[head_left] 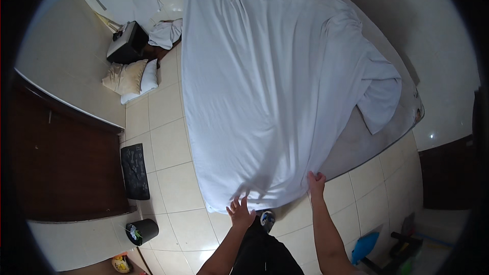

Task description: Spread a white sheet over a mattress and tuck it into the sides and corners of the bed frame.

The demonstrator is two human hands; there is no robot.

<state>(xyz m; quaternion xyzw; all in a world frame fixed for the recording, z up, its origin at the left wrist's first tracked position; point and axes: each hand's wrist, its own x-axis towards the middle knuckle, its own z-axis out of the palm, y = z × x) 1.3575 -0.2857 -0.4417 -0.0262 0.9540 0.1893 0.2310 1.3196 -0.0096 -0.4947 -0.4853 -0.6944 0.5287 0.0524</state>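
Observation:
A wrinkled white bed sheet lies over most of the mattress, whose bare grey top shows along the right side and at the lower right corner. At the foot of the bed my right hand has its fingers closed on the sheet's edge. My left hand is spread near the sheet's bottom edge, fingers apart and holding nothing; whether its fingertips touch the cloth is hard to tell. On the far right, part of the sheet is bunched and folded over itself.
Left of the bed, two pillows rest on the tiled floor beside a box-like piece of furniture. A dark mat lies by the brown door, with a black bin below. A blue object stands lower right.

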